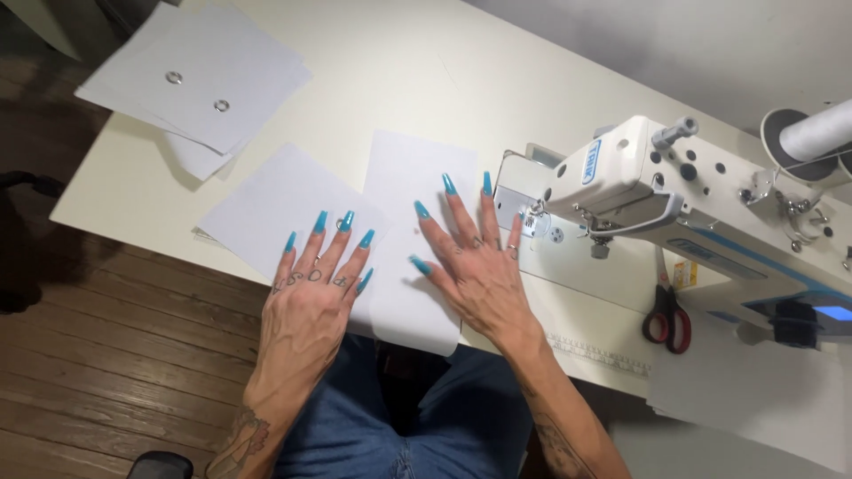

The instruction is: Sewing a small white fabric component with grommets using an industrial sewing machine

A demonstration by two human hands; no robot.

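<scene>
Head view: both hands are lying flat, grips open, left hand [311, 297] pressing the left sheet [275, 213], right hand [475, 270] smoothing the long sheet [413, 239] on the surface [399, 80] beside the sewing machine [710, 204]; next move likely needs edge alignment.

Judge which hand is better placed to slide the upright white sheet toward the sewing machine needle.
Probably the right hand: it lies flat on the upright white sheet, on the side nearest the sewing machine. The left hand rests on the tilted sheet farther from the machine.
</scene>
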